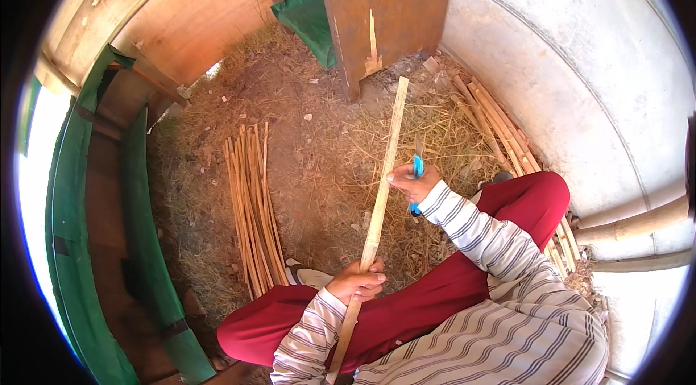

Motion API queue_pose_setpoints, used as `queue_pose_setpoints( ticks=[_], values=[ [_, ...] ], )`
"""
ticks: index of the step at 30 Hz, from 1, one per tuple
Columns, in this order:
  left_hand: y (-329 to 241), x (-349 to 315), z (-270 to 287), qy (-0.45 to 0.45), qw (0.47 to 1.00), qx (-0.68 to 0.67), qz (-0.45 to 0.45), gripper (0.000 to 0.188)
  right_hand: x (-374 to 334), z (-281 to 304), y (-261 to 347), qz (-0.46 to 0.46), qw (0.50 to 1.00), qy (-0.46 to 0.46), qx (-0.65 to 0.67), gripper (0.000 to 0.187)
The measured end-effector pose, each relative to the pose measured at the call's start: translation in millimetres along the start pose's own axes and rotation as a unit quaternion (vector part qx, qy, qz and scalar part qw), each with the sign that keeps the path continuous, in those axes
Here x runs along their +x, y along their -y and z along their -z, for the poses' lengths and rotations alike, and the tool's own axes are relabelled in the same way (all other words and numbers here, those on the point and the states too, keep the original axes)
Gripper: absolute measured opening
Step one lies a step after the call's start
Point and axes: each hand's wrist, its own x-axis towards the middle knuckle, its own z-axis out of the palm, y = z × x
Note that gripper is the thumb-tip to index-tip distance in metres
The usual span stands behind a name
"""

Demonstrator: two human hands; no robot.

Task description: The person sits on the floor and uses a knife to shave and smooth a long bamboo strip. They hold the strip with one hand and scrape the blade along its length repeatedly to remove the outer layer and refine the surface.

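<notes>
A long, flat, pale bamboo strip (390,146) slants up and away from my lap. Its lower part is gripped by my left hand (357,282), fingers wrapped round it just above my left leg. Farther up, my right hand (417,183) is closed on a blue utility knife (418,165), whose thin blade points away from me. The thumb side of that hand rests against the strip's right edge. Part of the knife's handle is hidden behind my fingers.
A bundle of thin strips (252,211) lies on the ground at left. More strips (507,127) lie along the pale wall (580,73) at right. A wooden cabinet (391,15) with green covering stands ahead. Green-covered benches (148,240) line the left side. Dry grass litters the ground.
</notes>
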Motion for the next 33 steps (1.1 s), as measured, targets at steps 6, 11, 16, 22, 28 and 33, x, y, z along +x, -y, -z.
queue_pose_setpoints(
  ticks=[6,11,16,22,28,33],
  values=[
    [1.5,3.1,0.2,-0.008,1.0,0.012,-0.014,0.026,8.4,7.7,-7.5,-0.012,1.0,0.007,-0.003,0.022],
    [5.0,4.3,3.7,-0.018,0.999,0.026,-0.019,0.026,5.5,7.0,-5.1,0.007,1.0,0.014,0.0,0.023],
    [4.3,4.2,1.3,-0.025,0.999,0.024,-0.024,0.026,5.6,8.3,-5.0,-0.003,1.0,0.015,0.005,0.022],
    [4.6,3.6,1.3,-0.034,0.998,0.05,-0.036,0.026,8.6,9.2,-8.0,-0.005,1.0,0.012,-0.021,0.02],
    [1.7,2.9,-4.2,-0.053,0.996,0.06,-0.035,0.025,10.4,10.8,-11.6,-0.01,1.0,0.006,-0.011,0.022],
    [0.2,2.6,-6.2,-0.062,0.995,0.068,-0.032,0.025,7.4,8.7,-9.2,0.001,1.0,-0.004,-0.012,0.023]
  ],
)
